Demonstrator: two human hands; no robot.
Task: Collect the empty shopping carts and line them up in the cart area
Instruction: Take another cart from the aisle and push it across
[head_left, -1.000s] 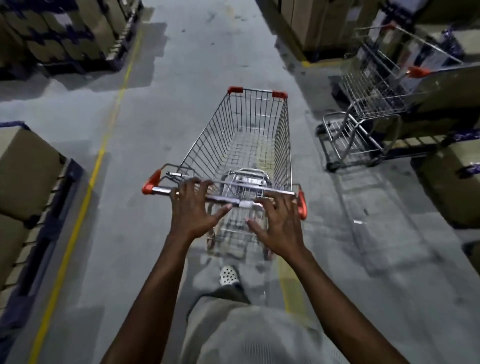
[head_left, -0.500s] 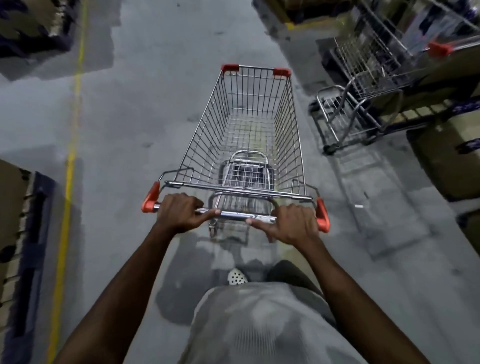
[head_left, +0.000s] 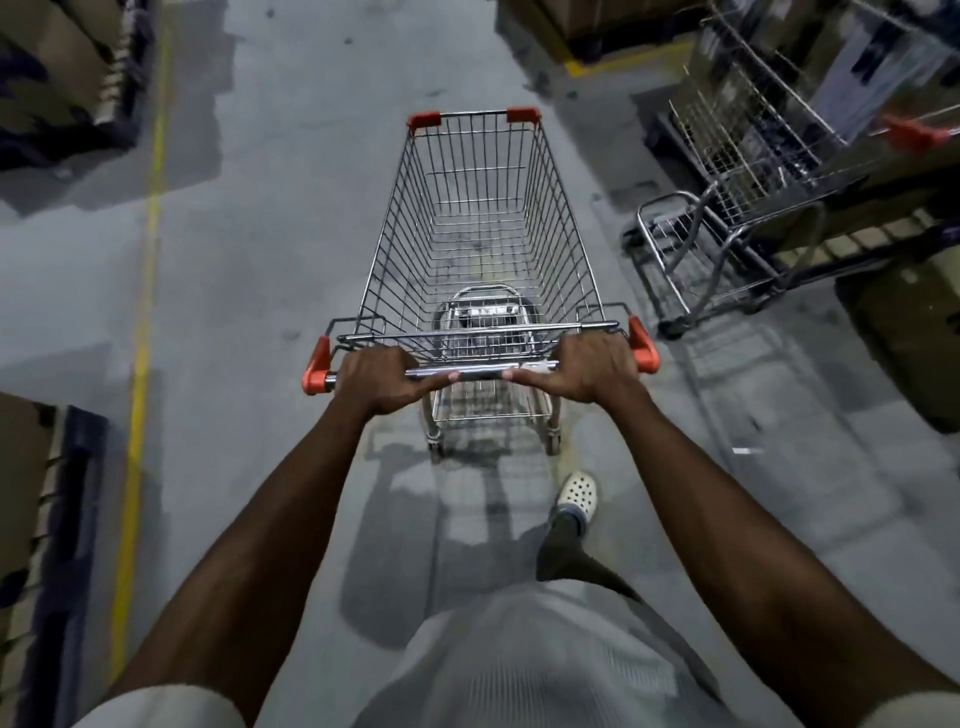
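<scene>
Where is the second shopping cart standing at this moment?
In the head view, the second cart stands at the upper right, beside the stacked boxes, ahead and to the right of the pushed cart.

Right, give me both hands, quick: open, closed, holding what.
Left hand: closed around the cart handle, near its left end.
Right hand: closed around the same handle, near its right end.

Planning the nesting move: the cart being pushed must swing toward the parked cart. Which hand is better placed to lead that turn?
Probably the left hand: the parked cart stands ahead on the right, so pushing from the left end of the handlebar would swing the pushed cart toward it. The right hand can pivot.
</scene>
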